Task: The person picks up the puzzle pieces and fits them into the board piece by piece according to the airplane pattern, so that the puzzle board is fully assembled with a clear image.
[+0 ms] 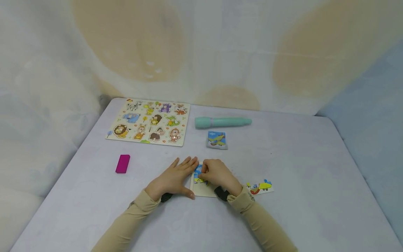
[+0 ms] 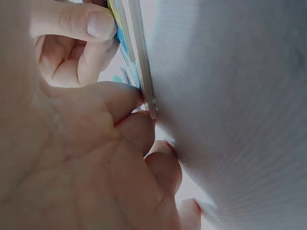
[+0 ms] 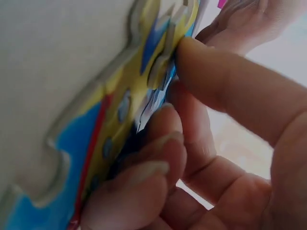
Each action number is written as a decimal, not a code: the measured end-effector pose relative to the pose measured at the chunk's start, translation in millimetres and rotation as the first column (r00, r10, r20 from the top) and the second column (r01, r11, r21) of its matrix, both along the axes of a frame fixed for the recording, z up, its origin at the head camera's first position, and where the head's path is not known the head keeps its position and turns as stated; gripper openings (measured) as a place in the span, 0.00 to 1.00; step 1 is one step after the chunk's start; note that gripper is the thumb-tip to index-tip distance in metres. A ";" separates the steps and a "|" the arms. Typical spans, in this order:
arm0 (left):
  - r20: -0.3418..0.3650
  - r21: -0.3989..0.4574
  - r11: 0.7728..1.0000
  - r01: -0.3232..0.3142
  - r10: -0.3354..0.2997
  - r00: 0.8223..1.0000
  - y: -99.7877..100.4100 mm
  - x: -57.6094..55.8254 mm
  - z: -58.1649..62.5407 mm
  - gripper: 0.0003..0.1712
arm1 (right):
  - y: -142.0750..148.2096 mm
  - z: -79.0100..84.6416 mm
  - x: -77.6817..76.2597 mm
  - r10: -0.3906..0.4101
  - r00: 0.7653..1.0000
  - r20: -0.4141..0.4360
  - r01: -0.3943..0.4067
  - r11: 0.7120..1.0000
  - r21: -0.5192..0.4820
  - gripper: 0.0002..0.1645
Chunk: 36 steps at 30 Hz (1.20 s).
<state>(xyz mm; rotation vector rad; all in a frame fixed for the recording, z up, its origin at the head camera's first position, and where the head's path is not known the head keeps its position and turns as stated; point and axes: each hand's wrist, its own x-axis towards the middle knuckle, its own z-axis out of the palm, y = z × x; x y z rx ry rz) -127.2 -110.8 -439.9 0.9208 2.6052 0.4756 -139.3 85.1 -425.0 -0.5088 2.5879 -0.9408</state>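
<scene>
Two-handed work at a small puzzle tray on a white tabletop (image 1: 302, 157). Your left hand (image 1: 176, 178) lies palm down with its fingers extended and the thumb spread, the index fingertip against the left edge of the shallow, pale wooden puzzle tray (image 1: 203, 191); this presumably braces the tray against sliding. Your right hand (image 1: 220, 175) has its fingers curled, thumb and forefinger appearing to pinch a raised yellow puzzle piece (image 3: 157, 73), whose edge stands proud of its neighbours in the right wrist view; the low grip probably serves fine adjustment. Its seating cannot be judged, since your fingers hide part of it.

The tray lies between your hands, partly beneath the right one, its lower part bare. The raised piece sits directly under your right thumb, over the pictured part of the tray. Loose, brightly printed puzzle pieces (image 1: 265, 186) lie just beyond your right wrist, seemingly within easy reach. A small blue square packet with a yellow aeroplane picture (image 1: 217, 139) lies beyond the tray, perhaps set there for reference.
</scene>
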 end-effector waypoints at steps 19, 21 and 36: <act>0.002 0.006 1.000 -0.005 0.005 1.000 0.1 2.0 3.4 0.66 | -4.0 -2.8 2.6 -0.023 0.998 -0.057 0.029 0.993 0.118 0.09; 0.004 0.002 1.000 -0.003 0.003 1.000 -0.2 1.5 3.9 0.66 | -4.2 -2.6 2.4 -0.015 0.998 -0.056 0.022 0.992 0.128 0.11; 0.004 -0.004 1.000 -0.007 0.007 1.000 0.4 1.1 1.1 0.66 | -1.2 -4.5 2.0 -0.073 0.997 -0.032 0.076 0.993 0.087 0.14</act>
